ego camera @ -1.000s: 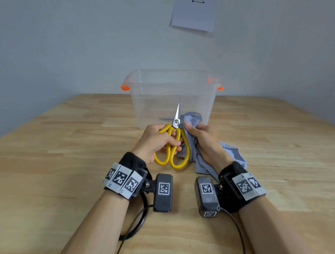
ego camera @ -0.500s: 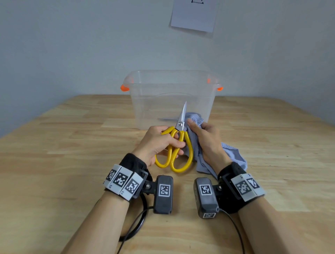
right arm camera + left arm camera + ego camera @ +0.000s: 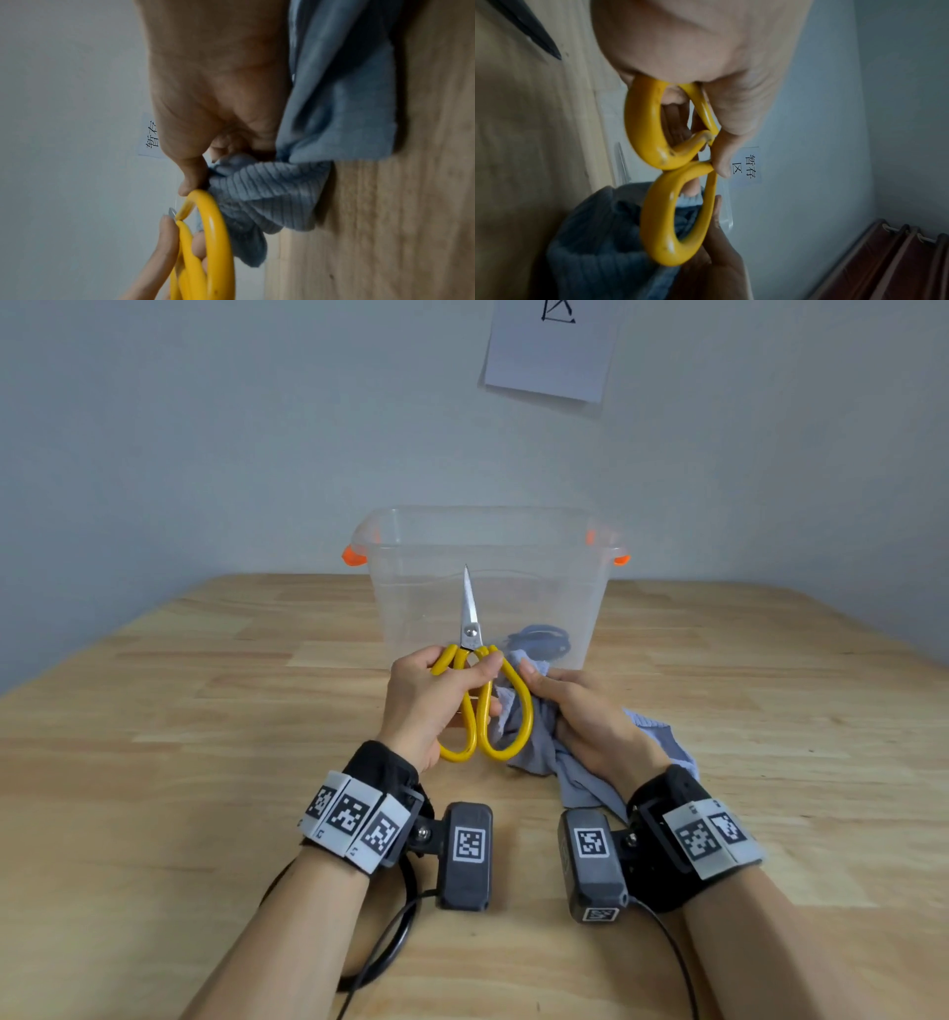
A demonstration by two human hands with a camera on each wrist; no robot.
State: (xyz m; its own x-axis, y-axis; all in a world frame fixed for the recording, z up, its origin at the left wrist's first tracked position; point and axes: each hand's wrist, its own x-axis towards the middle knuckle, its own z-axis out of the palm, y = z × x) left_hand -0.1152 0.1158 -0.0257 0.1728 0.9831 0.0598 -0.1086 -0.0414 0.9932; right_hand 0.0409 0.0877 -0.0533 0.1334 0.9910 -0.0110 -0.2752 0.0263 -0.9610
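Yellow-handled scissors [image 3: 471, 629], blades closed, tip up, in front of clear bin [image 3: 544, 577]: gripped by left hand [image 3: 421, 706]. Blue cloth [image 3: 534, 755], before bin on worktop [image 3: 154, 762]: bunched in right hand [image 3: 590, 726].

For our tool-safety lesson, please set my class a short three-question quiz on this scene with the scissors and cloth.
1. True or false: the scissors have their blades spread wide apart.
2. The right hand grips: A the cloth, B a sponge, C a pen?
3. Which hand holds the scissors' yellow handles?
Key: 1 false; 2 A; 3 the left hand.
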